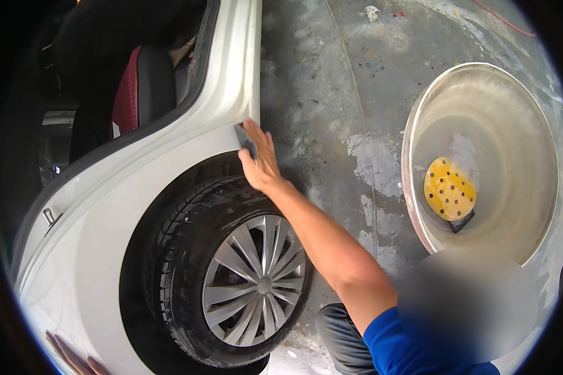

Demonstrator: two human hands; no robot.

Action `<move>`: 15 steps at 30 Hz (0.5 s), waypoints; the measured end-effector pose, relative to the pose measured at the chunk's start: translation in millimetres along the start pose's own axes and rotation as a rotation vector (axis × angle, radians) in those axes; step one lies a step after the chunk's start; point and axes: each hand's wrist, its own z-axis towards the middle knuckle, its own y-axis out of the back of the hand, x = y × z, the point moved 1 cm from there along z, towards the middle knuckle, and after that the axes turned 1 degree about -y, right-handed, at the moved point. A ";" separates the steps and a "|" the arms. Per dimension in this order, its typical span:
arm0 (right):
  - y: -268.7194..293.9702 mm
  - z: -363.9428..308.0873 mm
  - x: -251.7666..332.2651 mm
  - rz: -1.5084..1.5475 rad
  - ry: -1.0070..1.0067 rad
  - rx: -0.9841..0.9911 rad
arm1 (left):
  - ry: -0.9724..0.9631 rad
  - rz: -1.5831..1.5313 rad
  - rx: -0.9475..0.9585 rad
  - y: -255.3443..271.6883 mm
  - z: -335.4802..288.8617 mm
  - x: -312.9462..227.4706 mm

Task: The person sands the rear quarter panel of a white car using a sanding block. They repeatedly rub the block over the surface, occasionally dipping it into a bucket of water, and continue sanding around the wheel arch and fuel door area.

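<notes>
My right hand (261,157) reaches across the top of the wheel arch to the edge of a white car body panel (100,244). Between its fingers and thumb is a small dark grey flat piece (246,141), pressed to the panel; most of it is hidden, and its kind does not show clearly. At the lower left edge, my left hand (76,357) rests on the same panel with its fingers stretched out, only partly in view. Below my right hand and forearm is the wheel, with a black tyre (180,294) and a silver spoked cover (264,285).
On the right stands a large pale tub (513,125) holding cloudy water and a yellow, black-dotted, pad-like thing (449,187). The grey floor (319,94) is stained. A dark red and black seat (141,87) shows inside the car. A blurred patch (469,306) hides the lower right.
</notes>
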 end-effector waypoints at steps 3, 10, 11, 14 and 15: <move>15.6 28.8 5.4 -0.016 -0.031 -0.003 | -0.008 0.012 0.009 1.2 -0.5 -0.2; 2.9 9.0 -18.4 -0.071 0.070 0.011 | -0.012 0.007 -0.014 -1.3 0.1 -0.1; 4.4 16.3 -14.8 -0.072 0.052 0.015 | -0.019 0.011 -0.015 -1.2 -0.4 1.3; 19.3 41.7 -3.7 -0.143 0.012 0.033 | -0.020 0.035 0.004 -1.1 -0.2 0.2; 19.1 38.1 -1.7 -0.135 0.006 0.032 | -0.020 0.030 0.005 -1.0 -1.2 0.7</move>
